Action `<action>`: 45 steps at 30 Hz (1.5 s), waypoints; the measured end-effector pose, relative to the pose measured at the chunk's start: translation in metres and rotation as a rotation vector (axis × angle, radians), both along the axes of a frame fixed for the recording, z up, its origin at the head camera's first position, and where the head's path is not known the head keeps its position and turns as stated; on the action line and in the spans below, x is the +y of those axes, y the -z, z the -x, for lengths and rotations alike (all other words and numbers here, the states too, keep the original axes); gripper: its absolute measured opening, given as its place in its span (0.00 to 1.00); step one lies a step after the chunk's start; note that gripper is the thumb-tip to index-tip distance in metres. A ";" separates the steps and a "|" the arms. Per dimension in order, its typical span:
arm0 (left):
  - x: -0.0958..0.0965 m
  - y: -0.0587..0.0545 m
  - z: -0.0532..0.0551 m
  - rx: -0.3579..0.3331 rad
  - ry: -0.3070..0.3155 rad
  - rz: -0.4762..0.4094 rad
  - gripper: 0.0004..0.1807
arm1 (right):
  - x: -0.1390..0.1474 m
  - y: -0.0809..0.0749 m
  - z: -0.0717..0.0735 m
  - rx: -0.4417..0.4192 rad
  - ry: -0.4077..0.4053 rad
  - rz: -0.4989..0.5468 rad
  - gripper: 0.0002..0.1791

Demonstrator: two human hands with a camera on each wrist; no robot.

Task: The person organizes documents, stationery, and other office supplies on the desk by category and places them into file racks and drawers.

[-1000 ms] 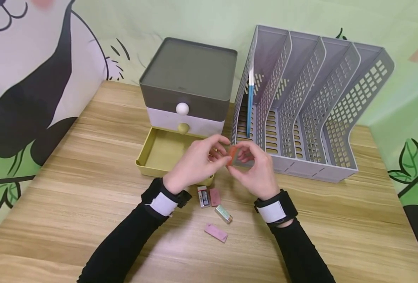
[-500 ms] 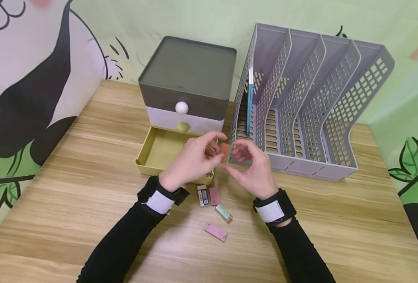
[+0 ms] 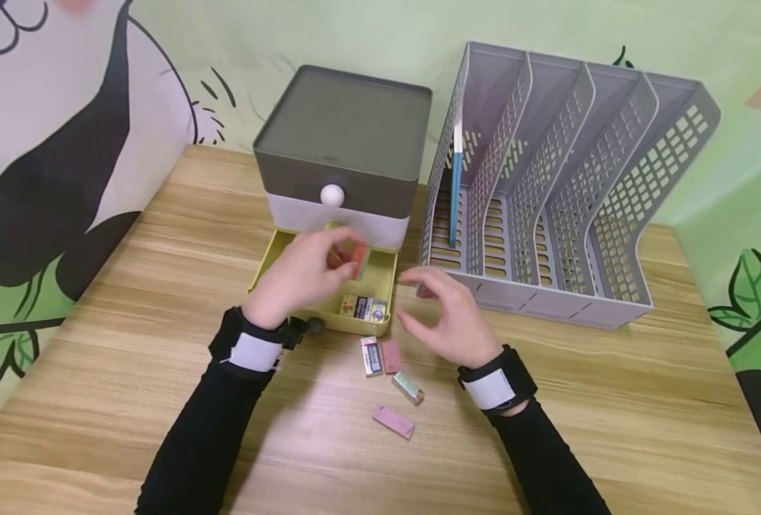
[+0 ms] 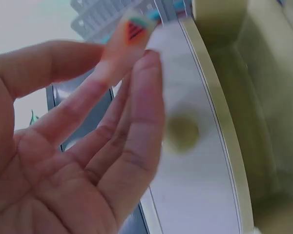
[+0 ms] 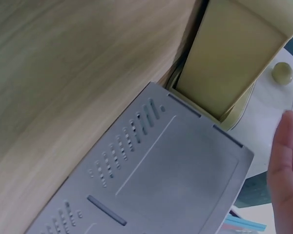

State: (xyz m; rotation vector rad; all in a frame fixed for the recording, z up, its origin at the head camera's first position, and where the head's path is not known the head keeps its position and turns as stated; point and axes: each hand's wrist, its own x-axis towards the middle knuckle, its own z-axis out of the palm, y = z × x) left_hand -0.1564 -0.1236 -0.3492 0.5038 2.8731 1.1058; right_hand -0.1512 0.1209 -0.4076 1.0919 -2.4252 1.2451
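My left hand [image 3: 297, 275] pinches a small orange eraser [image 3: 360, 261] between thumb and fingers, above the open yellow drawer [image 3: 355, 327]. In the left wrist view the eraser [image 4: 129, 39] is slightly blurred and carries a dark red and teal print. Inside the drawer, several erasers [image 3: 362, 307] lie side by side at the front right; part of the drawer is behind the hand. To the right of the drawer, my right hand [image 3: 451, 322] holds nothing, fingers and thumb loosely spread apart.
A white eraser [image 3: 371, 356], a pink eraser [image 3: 391, 356], a greenish eraser [image 3: 408, 387] and a long pink eraser [image 3: 394, 422] lie before the drawer. The grey-topped cabinet [image 3: 342, 129] stands behind. A grey file rack [image 3: 561, 307] at right holds a blue folder-like item [image 3: 455, 200].
The orange eraser has passed fully to my left hand, which has moved left over the drawer. My right hand has let go of it and stays near its place.
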 end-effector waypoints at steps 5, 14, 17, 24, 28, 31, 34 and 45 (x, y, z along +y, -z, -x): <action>-0.011 0.001 0.003 -0.043 -0.027 0.085 0.16 | -0.002 0.001 -0.004 -0.035 -0.073 -0.144 0.26; -0.012 0.013 0.008 -0.164 -0.003 0.290 0.09 | -0.002 0.001 -0.007 -0.086 -0.113 -0.298 0.24; -0.009 0.017 0.009 -0.215 0.019 0.336 0.10 | -0.001 0.000 -0.007 -0.087 -0.115 -0.306 0.24; -0.005 0.026 0.008 -0.265 0.041 0.388 0.11 | -0.002 -0.002 -0.007 -0.092 -0.118 -0.325 0.23; -0.004 0.029 0.008 -0.265 0.041 0.393 0.12 | -0.003 -0.002 -0.008 -0.100 -0.119 -0.334 0.23; -0.003 0.032 0.007 -0.277 0.046 0.411 0.13 | -0.003 -0.002 -0.008 -0.103 -0.118 -0.340 0.23; -0.002 0.034 0.007 -0.303 0.055 0.440 0.15 | -0.003 -0.001 -0.009 -0.101 -0.115 -0.342 0.22; 0.000 0.035 0.006 -0.340 0.050 0.480 0.05 | -0.003 0.003 -0.011 -0.102 -0.099 -0.339 0.22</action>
